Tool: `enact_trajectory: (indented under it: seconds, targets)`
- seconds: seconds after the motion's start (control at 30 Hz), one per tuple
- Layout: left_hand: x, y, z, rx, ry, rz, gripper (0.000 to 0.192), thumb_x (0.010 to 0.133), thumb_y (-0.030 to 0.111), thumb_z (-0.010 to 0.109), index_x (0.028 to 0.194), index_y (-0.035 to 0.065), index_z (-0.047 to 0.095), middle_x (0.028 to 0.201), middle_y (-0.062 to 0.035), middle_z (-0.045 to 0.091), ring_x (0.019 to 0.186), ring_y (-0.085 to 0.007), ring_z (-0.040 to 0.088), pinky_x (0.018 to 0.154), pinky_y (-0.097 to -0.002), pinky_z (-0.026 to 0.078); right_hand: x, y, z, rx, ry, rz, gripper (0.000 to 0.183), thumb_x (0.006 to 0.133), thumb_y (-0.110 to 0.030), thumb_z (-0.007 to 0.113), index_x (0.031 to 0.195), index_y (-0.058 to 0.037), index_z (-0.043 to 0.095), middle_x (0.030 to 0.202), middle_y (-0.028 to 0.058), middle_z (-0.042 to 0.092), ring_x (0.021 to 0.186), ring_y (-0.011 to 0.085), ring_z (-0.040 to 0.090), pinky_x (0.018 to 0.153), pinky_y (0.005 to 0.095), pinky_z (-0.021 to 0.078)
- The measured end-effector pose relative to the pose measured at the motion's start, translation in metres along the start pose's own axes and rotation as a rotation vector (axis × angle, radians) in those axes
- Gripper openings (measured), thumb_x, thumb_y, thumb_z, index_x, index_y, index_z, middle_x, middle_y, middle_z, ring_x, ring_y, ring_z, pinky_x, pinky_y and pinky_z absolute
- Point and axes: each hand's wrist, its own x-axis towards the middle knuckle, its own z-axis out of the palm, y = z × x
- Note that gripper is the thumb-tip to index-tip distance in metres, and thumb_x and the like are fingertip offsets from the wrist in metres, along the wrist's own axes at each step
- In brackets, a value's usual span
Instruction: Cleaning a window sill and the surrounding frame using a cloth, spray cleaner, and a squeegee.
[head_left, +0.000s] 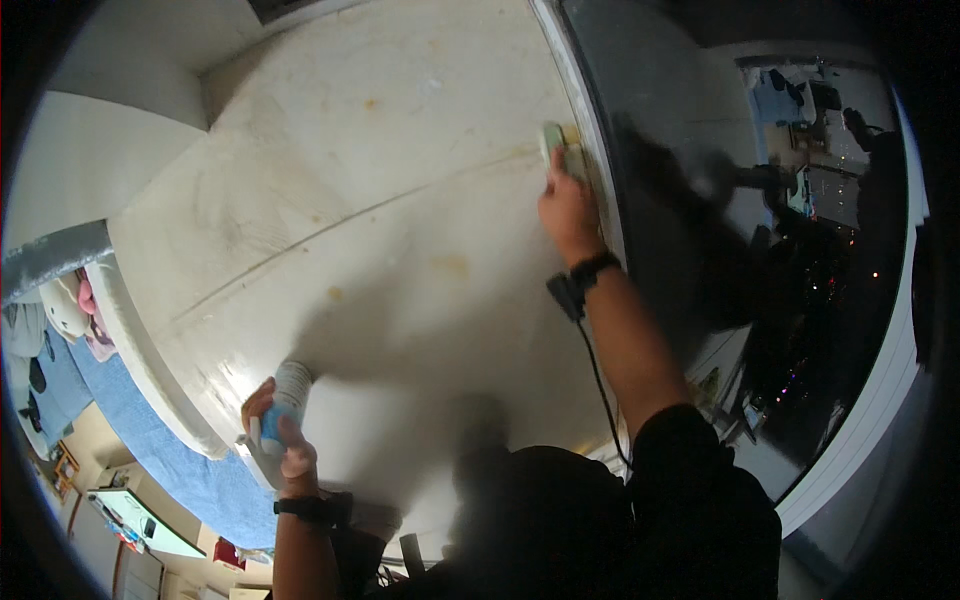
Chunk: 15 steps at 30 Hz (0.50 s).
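Before me lies a pale, stained surface (390, 180) crossed by a thin dark seam. My right hand (571, 214), at the upper right, holds a small pale-green and white block-like tool (553, 142), perhaps a brush or sponge, against that surface beside the window frame (592, 135). Its index finger reaches along the tool. Yellowish stains show near the tool and elsewhere. At the lower left, my left hand (279, 435) grips a blue and white bottle (291, 394) that bears writing. A white plastic part sticks out by the fingers. Both wrists wear black bands; a cable hangs from the right one.
A dark, reflective glass pane (675, 225) fills the right side. On the left are a blue-covered bed (157, 450), a white padded edge (150, 360) and a plush toy (64, 311). A white shelf or tabletop (142, 517) holds small items at the lower left.
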Motion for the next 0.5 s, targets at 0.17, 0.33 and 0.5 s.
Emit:
enact_trajectory:
  seconds: [0.17,0.33,0.5]
  targets:
    - [-0.006,-0.022,0.011,-0.114,0.034,0.026,0.035,0.096,0.039,0.048,0.109,0.0067,0.05,0.112,-0.0158,0.054,0.111,-0.0314,0.055,0.095,-0.0456,0.045,-0.047,0.034,0.022,0.098,-0.051,0.001,0.055,0.088,-0.006,0.054,0.141,-0.0051,0.044,0.077,0.0239,0.063,0.069,0.039,0.063,0.06,0.044,0.0505]
    - [-0.003,-0.008,0.004,-0.105,0.027,-0.027,0.037,0.096,0.039,0.048,0.111,0.0063,0.049,0.113,-0.0162,0.055,0.113,-0.032,0.053,0.095,-0.0462,0.045,-0.025,0.029,0.006,0.035,-0.067,0.007,0.058,0.091,-0.009,0.054,0.146,-0.0049,0.036,0.071,0.0195,0.062,0.066,0.0334,0.063,0.058,0.0429,0.0485]
    - [-0.005,-0.019,0.006,-0.079,0.012,0.025,0.039,0.095,0.04,0.048,0.112,0.0046,0.048,0.112,-0.0153,0.054,0.111,-0.0321,0.054,0.095,-0.048,0.044,-0.082,0.027,-0.009,0.04,-0.22,0.007,0.053,0.095,-0.016,0.052,0.145,-0.0058,0.039,0.065,0.0193,0.057,0.061,0.0331,0.06,0.056,0.0417,0.0466]
